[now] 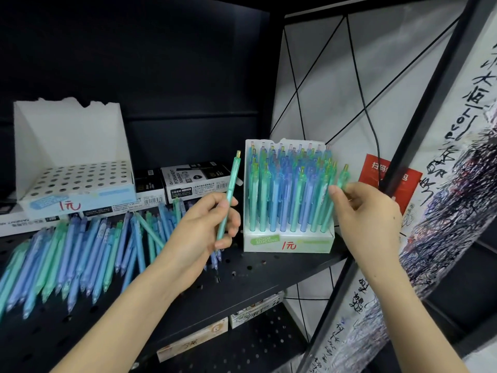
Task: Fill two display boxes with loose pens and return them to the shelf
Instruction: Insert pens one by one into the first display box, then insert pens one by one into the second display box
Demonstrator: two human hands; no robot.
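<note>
A white display box (287, 242) crowded with upright blue and green pens stands on the black shelf (258, 275) at centre right. My right hand (368, 211) pinches a green pen (343, 176) at the box's right edge. My left hand (207, 230) grips another green pen (228, 197), upright, just left of the box. A heap of loose blue and green pens (80, 251) lies on the shelf to the left. Behind the heap stands a second white display box (78, 189), its holes holding no pens.
Black-and-white marker cartons (193, 181) sit at the back of the shelf between the two boxes. A red card (390, 173) and a black cable hang at the right by the slanted black frame post (419, 109). A lower shelf (242, 345) holds small boxes.
</note>
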